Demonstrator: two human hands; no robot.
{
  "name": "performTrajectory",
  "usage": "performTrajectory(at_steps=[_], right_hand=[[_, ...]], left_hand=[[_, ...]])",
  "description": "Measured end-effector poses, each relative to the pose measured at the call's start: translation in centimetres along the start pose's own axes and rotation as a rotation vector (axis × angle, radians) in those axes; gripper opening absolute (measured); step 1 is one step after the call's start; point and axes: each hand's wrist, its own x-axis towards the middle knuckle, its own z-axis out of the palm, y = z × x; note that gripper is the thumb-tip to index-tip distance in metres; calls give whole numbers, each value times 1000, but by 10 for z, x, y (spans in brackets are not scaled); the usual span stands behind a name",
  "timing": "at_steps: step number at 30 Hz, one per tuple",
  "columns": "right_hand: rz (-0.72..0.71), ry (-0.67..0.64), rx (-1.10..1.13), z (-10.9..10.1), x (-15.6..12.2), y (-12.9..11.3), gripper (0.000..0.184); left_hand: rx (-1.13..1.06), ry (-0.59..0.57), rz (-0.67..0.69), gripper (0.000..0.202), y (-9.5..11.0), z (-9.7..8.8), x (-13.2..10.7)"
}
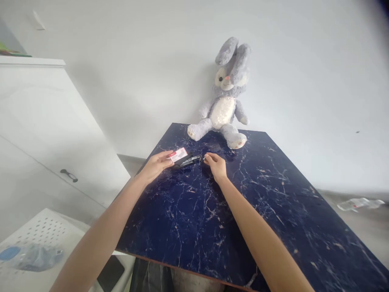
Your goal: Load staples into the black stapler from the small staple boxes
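My left hand [156, 164] pinches a small white and red box [178, 154] and holds it just above the dark blue marbled table [273, 211]. Next to the box lies a small black stapler-like tool [191, 160] with a metal part. My right hand [215, 164] is at the tool's right end, fingers curled in a pinch on it. Both forearms reach forward across the table from the near edge.
A grey and white plush rabbit [226, 99] sits against the white wall at the table's far edge. A white cabinet [45, 134] stands to the left, with a white perforated stool [39, 235] and a plastic bottle [30, 256] below. Clear plastic litter [357, 203] lies on the floor right.
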Motion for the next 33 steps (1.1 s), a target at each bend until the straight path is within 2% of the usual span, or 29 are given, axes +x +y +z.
performTrajectory(at_steps=[3,5,8,12,15,18,21,29,33], right_hand=[[46,-111,-48,-17,-36,-12,37],[69,-137,-54,-28,-57,-19,36],[97,-103,34,-40,-76,-26,35],[138,-101,147,-42,-79,-30,38],[145,-96,180,-41,-79,-36,41],[92,-62,125,-39,-84,-43,40],[24,-44,25,-34,-90,-46,37],[-11,-106,-119,-29,-93,-38,32],[97,-191,-55,-32,-91,-39,34]], left_hand=[[24,-187,-121,50,0,14,-9],[79,-235,-169,45,-7,23,-13],[186,-246,-183,35,-23,37,-16],[276,-231,-136,29,-39,51,-19],[285,-127,-111,29,-42,52,-18],[260,-43,-95,29,-41,51,-16],[214,-14,-104,29,-40,53,-17],[105,-73,-170,29,-41,65,-29],[99,-124,-176,29,-38,62,-28]])
